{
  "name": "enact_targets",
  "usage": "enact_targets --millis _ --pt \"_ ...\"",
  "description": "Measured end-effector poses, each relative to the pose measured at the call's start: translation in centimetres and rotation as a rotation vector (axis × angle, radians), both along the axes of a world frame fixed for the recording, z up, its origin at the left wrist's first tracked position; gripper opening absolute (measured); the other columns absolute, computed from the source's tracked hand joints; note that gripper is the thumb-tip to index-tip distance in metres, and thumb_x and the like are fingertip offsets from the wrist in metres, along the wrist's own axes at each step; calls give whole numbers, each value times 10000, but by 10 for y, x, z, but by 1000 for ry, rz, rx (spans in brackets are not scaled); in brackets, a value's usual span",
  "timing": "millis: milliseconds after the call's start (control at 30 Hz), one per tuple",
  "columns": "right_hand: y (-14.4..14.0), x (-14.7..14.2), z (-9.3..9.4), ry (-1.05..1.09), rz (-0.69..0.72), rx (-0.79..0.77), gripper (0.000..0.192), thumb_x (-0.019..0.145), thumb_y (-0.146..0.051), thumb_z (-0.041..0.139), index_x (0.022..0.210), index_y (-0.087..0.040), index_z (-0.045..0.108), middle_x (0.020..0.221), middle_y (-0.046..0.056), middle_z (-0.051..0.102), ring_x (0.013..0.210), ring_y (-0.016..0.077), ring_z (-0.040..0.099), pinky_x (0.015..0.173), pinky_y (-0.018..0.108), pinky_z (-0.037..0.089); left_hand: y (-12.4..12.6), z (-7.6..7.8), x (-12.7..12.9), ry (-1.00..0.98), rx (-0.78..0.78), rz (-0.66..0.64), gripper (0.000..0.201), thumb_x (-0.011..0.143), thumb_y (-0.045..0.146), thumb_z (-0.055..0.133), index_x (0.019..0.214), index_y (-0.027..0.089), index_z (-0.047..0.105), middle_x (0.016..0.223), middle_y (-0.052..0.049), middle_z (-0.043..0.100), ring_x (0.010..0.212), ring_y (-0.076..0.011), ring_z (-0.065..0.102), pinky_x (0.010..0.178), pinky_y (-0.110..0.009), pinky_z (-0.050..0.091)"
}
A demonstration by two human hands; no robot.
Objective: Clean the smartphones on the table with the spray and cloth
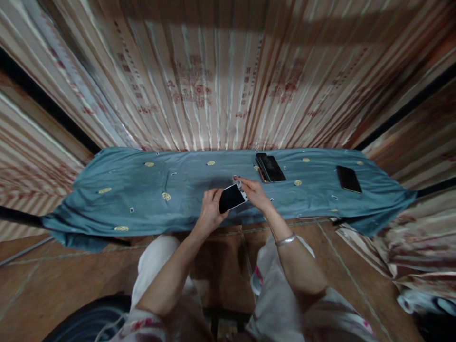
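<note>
My left hand (211, 211) is wrapped round one end of a smartphone (231, 198) with a dark screen and a white border. The phone is held slightly above the blue cloth, its screen facing up. At its other end is my right hand (253, 194), fingers closed in a pinch around a small pale thing (239, 183) by the phone's upper corner. What that pale thing is, I cannot make out. Part of the phone's right edge is hidden by the right fingers.
A blue patterned cloth (188, 216) covers the low table. Beyond my right hand lie a black phone (275, 169) and another dark device (261, 161) close against it. A black flat case or phone (349, 179) rests farther right. Striped curtains (213, 71) hang behind and at both sides.
</note>
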State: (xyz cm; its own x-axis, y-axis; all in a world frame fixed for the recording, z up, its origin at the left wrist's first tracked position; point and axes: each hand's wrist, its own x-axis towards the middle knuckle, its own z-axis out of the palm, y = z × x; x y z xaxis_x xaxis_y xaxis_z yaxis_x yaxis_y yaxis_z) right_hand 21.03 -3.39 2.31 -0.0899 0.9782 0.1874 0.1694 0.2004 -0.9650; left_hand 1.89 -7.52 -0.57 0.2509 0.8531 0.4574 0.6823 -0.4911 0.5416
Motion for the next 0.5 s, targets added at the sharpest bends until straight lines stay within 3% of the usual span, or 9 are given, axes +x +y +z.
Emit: enact_targets --millis 300,500 --pt "-12 -8 -2 14 -31 60 358 803 -441 643 1114 -279 716 1180 -4 704 1180 239 600 1101 453 364 11 4 -7 -150 -138 144 649 545 262 788 1160 163 604 1097 -111 571 1076 -306 541 987 -468 447" --pt "-29 -25 -1 -173 -35 189 533 934 -469 422 1390 -206 507 1460 72 483 1376 215 416 1180 431 244 12 5 -4 -358 -299 188 560 510 329 821 1027 178 668 967 -66 624 920 -240 612 874 -395 494"
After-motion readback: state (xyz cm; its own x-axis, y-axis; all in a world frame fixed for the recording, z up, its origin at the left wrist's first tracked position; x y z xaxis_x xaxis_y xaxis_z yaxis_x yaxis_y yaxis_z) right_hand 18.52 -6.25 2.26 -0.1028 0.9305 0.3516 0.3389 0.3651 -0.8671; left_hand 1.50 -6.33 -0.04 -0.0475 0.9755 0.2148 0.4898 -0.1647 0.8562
